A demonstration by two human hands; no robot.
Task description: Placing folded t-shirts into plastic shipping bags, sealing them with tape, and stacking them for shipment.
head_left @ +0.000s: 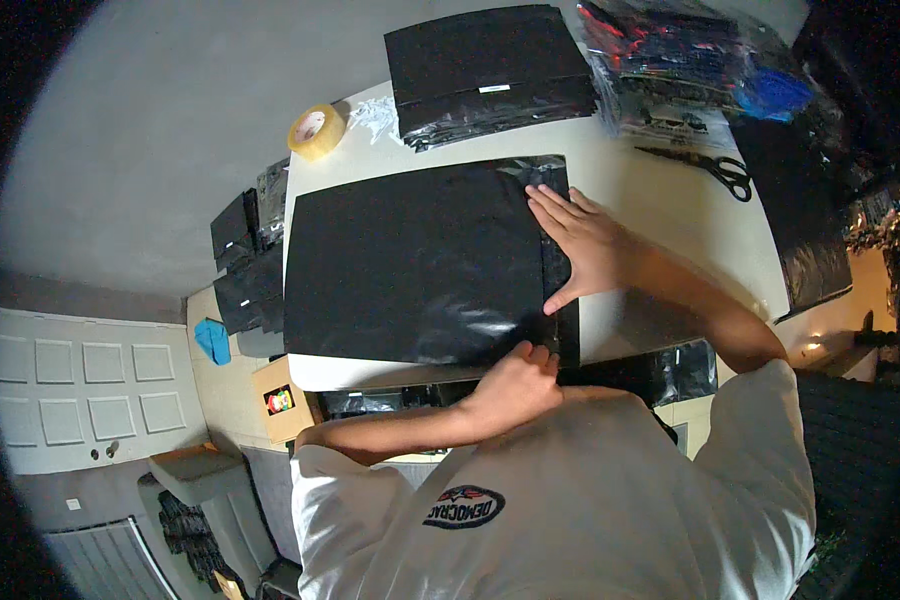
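A black plastic bag lies flat across the white table, a folded strip along its right side. My right hand presses on that strip near the far end, open, fingers and thumb spread. My left hand is curled at the strip's near end, fingertips closed on the bag's edge; the thumb is mostly hidden. Beyond the bag are a stack of black bags with a small white label and a roll of yellowish tape. Black-handled scissors lie to the right.
A heap of clear-wrapped packages sits at the back right, beside dark sheets along the right edge. Left of the table are black bundles, a blue object, a cardboard box, a grey chair and a white door.
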